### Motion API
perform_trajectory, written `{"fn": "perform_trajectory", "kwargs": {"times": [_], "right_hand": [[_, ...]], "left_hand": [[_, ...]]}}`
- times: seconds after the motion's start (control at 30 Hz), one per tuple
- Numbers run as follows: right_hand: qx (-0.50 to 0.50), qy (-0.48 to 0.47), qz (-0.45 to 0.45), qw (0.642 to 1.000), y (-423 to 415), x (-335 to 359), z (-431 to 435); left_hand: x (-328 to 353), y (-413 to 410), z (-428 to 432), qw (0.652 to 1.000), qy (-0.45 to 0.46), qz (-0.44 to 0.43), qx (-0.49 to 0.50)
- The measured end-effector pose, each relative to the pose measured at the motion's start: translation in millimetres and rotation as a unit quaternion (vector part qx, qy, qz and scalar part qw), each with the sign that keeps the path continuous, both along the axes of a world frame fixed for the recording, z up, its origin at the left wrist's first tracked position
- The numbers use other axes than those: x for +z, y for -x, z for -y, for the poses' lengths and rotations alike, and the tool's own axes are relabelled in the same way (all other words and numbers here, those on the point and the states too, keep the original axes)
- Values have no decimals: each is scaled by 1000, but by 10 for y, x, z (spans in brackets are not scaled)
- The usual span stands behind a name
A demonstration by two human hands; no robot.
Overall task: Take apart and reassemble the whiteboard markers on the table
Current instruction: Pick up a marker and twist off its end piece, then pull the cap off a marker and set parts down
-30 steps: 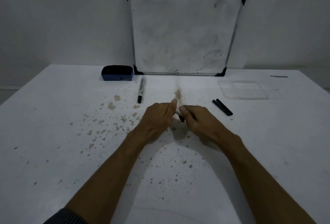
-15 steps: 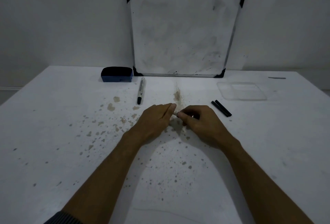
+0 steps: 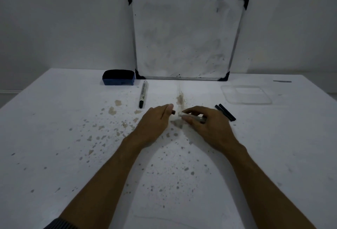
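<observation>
Since a moment ago the two hands have drawn slightly apart, opening a small gap between the pieces they hold near the middle of the counter (image 3: 54, 119).

Largest is the white, stain-speckled counter itself. At its far edge a whiteboard (image 3: 184, 37) leans upright against the wall, with a blue eraser (image 3: 118, 80) just beside its lower left corner. Toward the far right corner lies a clear plastic lid (image 3: 246, 94).

The right hand (image 3: 206, 126) is closed around a pale marker body (image 3: 198, 118), its end pointing left between thumb and fingers. The left hand (image 3: 155, 124) pinches a small dark piece (image 3: 173, 112), possibly the marker's tip or end plug; it is too small to tell.

An assembled marker (image 3: 143, 94) lies left of the hands, pointing from the whiteboard toward the near edge. Two black caps (image 3: 225, 112) rest side by side, touching, just right of the right hand.
</observation>
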State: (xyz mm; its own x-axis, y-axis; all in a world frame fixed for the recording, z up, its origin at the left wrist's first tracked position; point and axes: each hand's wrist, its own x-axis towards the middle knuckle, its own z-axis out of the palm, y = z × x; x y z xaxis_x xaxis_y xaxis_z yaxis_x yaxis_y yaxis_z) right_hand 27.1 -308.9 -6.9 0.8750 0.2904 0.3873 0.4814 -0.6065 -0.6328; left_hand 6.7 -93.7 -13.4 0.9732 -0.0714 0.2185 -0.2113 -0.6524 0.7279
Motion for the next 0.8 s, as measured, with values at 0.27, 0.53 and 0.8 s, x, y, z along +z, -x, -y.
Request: {"fn": "perform_trajectory", "kwargs": {"times": [0.27,0.53,0.8], "right_hand": [[9,-45,-12,999,-56,-22,26],[-12,-34,9,999,-104,-101,-29],[11,-124,-70,990,-32,16,-65]], "left_hand": [[-126,-141,-62,988,-119,77,65],[-305,-276,-170,974,-169,125,80],[35,-24,107,990,120,68,44]]}}
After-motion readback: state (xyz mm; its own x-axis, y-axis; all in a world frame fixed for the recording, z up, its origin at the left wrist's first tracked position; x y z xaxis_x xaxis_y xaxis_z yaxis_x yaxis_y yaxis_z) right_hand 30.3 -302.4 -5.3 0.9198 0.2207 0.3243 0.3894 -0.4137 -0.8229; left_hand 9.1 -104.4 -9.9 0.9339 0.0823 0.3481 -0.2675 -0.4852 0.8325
